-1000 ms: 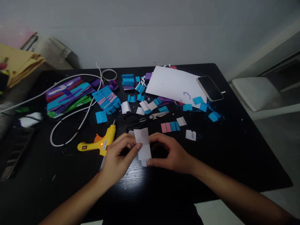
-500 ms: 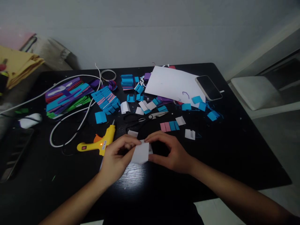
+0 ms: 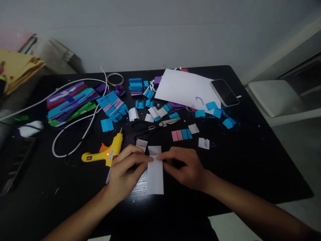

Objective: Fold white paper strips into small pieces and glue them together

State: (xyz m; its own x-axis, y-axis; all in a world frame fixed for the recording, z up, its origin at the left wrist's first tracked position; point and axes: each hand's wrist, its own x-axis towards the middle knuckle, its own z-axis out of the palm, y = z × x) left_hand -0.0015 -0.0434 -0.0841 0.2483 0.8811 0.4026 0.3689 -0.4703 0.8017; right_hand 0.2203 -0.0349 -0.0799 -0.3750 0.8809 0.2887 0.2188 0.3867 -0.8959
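Observation:
A white paper strip (image 3: 155, 179) stretches lengthwise in front of me, with a crease across its upper part. My left hand (image 3: 129, 169) grips its left edge near that crease, thumb and fingers closed on it. From the other side my right hand (image 3: 184, 165) pinches the right edge at the same height, its index fingertip on the paper. Just behind the strip lies a small folded white piece (image 3: 141, 144). A yellow glue gun (image 3: 114, 150) with a lit orange light rests left of my left hand. Scissors (image 3: 163, 124) with black handles lie beyond both hands.
Bundles of coloured paper strips (image 3: 72, 103) and a white cable (image 3: 56, 144) occupy the left. Blue folded pieces (image 3: 112, 105) sit mid-table. A white sheet (image 3: 185, 87) and a phone (image 3: 224, 92) lie at the back right. Pink and blue pieces (image 3: 182, 134) are nearer.
The white paper, folded over between my hands before, now lies opened out as a long strip toward me. Both hands have shifted their fingertips to its crease. The glue gun stays put.

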